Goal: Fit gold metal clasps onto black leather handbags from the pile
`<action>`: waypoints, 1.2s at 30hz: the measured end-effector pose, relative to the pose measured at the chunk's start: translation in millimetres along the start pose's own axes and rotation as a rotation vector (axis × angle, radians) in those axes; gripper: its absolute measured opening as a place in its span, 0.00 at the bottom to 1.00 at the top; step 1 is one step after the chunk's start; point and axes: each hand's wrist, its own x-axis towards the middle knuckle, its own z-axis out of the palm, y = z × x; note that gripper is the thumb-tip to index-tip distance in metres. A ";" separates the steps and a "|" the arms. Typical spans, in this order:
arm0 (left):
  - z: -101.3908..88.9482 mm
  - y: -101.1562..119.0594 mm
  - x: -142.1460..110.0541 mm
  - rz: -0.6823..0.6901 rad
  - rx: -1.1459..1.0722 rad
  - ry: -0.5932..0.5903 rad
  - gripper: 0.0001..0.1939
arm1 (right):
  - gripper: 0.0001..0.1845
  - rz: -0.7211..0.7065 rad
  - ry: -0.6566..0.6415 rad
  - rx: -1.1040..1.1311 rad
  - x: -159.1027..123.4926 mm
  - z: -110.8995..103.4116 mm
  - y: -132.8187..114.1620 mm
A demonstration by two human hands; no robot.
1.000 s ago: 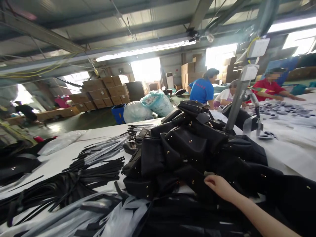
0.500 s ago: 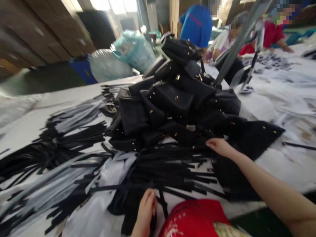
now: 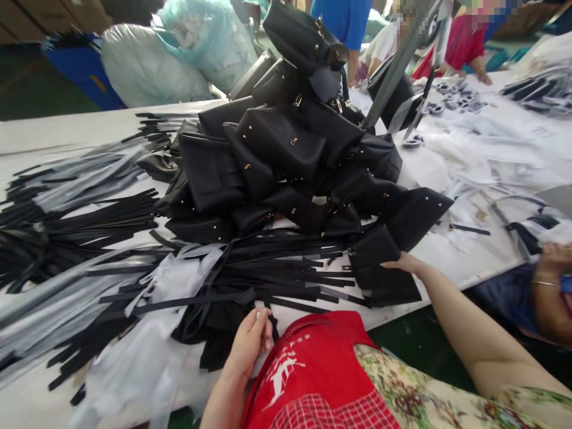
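A heap of black leather bags point(image 3: 286, 155) with gold studs rises in the middle of the white table point(image 3: 58, 128). In front of it lie bundles of long black straps point(image 3: 268, 274). My left hand point(image 3: 250, 342) is closed, pinching a black strap at the near table edge. My right hand point(image 3: 409, 263) reaches out with its fingers gripping the edge of a black bag point(image 3: 379, 268) at the bottom right of the heap.
Clear plastic wrapping point(image 3: 147, 333) lies under the straps at the left. A metal pole point(image 3: 393, 65) slants up behind the heap. Other people point(image 3: 344, 21) work at the far side, and another person's arm point(image 3: 549, 286) shows at the right. Filled plastic sacks point(image 3: 147, 65) stand behind.
The view has tilted down from the hall to the table. My right hand slid down to the lower right bag, and my left hand came into view on the straps.
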 end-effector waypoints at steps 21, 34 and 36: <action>7.8 17.6 -39.3 0.327 0.036 0.086 0.19 | 0.19 -0.924 0.136 -0.453 -178.6 31.3 -122.6; -3.7 57.4 -84.2 0.751 0.821 0.175 0.09 | 0.22 -1.364 -0.002 -0.541 -234.3 76.0 -151.1; -8.2 54.4 -85.0 0.709 0.834 0.200 0.10 | 0.20 -1.380 -0.005 -0.560 -236.5 76.3 -153.2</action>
